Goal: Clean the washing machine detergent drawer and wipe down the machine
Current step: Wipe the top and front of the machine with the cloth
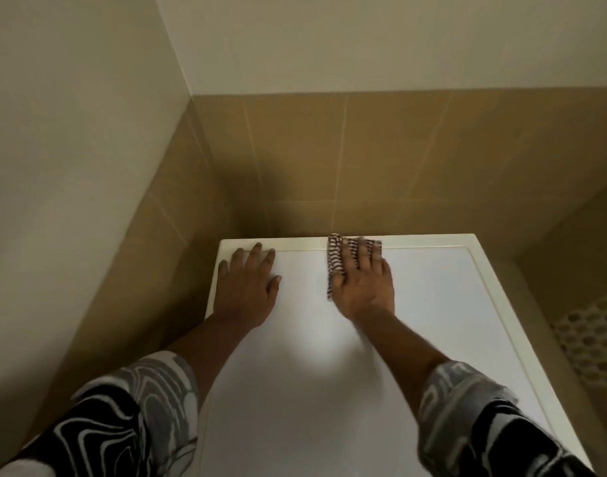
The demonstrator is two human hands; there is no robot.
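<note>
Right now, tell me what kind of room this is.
Probably a bathroom or laundry corner: tan wall tiles, a white washing machine top set against them, where the right hand presses a striped cloth, and a white perforated basket beside it.

striped cloth (336, 261) flat — machine top's (433, 304) far edge

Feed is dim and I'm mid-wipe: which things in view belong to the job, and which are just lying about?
Part of the job:
washing machine top
striped cloth, near the back edge
right hand, pressing flat on the cloth
left hand, resting flat on the top

Just there:
perforated white basket, beside the machine at right
tiled wall behind
</note>
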